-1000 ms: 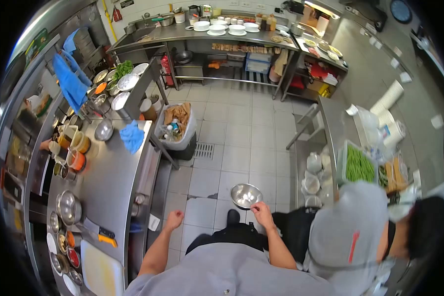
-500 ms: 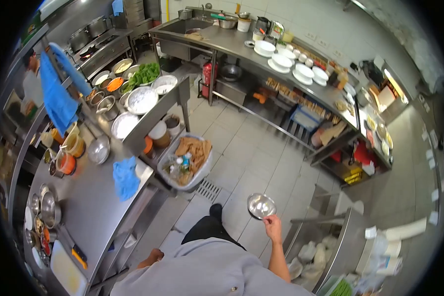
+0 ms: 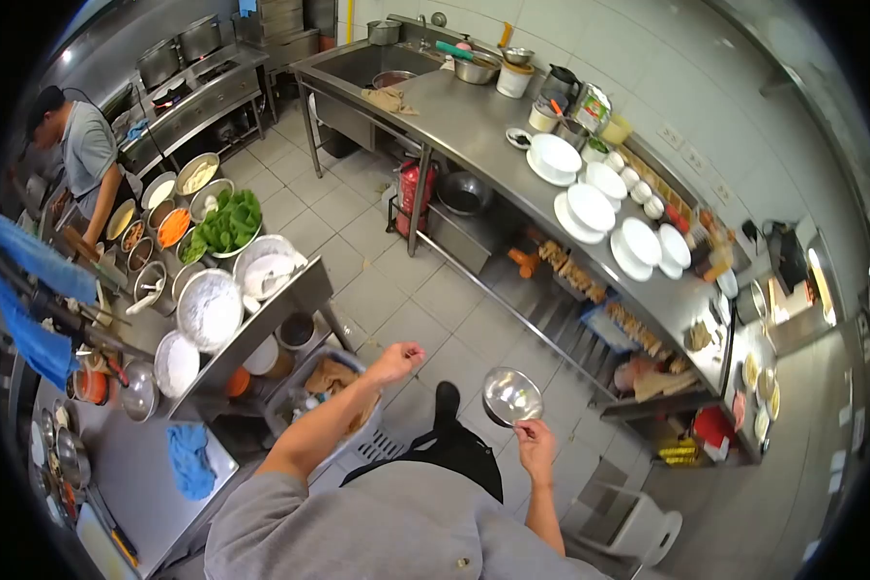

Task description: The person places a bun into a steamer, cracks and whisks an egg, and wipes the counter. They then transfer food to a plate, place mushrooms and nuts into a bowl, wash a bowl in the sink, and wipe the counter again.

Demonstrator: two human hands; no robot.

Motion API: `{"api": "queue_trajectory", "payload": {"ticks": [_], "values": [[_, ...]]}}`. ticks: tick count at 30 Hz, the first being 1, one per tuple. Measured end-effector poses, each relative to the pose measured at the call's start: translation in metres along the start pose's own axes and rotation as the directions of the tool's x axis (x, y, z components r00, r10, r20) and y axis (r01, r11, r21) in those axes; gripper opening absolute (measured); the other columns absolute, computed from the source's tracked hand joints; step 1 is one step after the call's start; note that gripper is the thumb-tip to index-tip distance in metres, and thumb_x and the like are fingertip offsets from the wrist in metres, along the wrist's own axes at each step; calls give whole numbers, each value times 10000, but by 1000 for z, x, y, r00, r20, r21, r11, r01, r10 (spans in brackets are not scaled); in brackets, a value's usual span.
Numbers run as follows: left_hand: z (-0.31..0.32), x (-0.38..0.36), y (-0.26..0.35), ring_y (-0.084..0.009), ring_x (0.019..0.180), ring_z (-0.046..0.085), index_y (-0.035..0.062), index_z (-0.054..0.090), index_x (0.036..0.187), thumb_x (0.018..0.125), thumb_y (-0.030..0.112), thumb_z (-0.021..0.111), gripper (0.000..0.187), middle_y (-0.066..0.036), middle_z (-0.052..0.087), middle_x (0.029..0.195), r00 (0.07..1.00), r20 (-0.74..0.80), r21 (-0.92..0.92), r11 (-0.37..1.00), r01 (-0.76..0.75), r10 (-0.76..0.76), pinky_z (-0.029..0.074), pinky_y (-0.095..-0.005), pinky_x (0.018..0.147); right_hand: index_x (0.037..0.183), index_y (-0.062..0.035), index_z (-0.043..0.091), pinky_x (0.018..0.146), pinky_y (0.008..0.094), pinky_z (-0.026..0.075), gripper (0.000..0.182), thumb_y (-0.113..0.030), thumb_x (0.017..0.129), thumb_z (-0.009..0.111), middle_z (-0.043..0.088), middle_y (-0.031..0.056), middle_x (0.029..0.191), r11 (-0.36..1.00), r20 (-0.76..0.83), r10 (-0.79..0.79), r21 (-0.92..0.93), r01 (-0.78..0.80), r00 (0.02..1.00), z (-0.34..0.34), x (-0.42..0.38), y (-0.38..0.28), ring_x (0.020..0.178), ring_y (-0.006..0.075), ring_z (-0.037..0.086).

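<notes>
One metal bowl [image 3: 512, 394], probably light, stiff, slick; rim the best hold, pinched by my right hand [image 3: 536, 449]. My left hand [image 3: 394, 362]: fingers bunched, nothing visible inside.

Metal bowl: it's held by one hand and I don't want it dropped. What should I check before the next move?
1. Metal bowl gripped: ok, the right hand has it by the rim.
2. Second hand supporting it: not ok, the left hand is off the bowl.
3. Left hand free to help: ok, no object shows in it.
4. Inside of the bowl clean: cannot tell, reflections cover it.
5. Co-worker out of the way: ok, well apart, over by the food pans.
6. Bare spot on the worktop: ok, between sink and plates.
</notes>
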State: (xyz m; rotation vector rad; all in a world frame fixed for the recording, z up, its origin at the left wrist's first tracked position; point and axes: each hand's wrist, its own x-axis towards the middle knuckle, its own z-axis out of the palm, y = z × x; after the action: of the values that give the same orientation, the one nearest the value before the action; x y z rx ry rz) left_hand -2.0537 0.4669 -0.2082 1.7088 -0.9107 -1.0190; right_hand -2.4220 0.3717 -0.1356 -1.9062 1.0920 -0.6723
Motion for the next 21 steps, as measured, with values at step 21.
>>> {"api": "queue_trajectory", "payload": {"ticks": [21], "values": [[-295, 247, 140, -207, 964, 670, 57, 555, 1039, 951, 203, 560, 170, -94, 671, 1049, 827, -439, -829, 514, -221, -352, 564, -363, 809, 983, -28, 669, 774, 339, 515, 145, 9, 847, 635, 616, 109, 972, 737, 570, -674, 474, 481, 470, 331, 587, -275, 880, 287, 631]]}}
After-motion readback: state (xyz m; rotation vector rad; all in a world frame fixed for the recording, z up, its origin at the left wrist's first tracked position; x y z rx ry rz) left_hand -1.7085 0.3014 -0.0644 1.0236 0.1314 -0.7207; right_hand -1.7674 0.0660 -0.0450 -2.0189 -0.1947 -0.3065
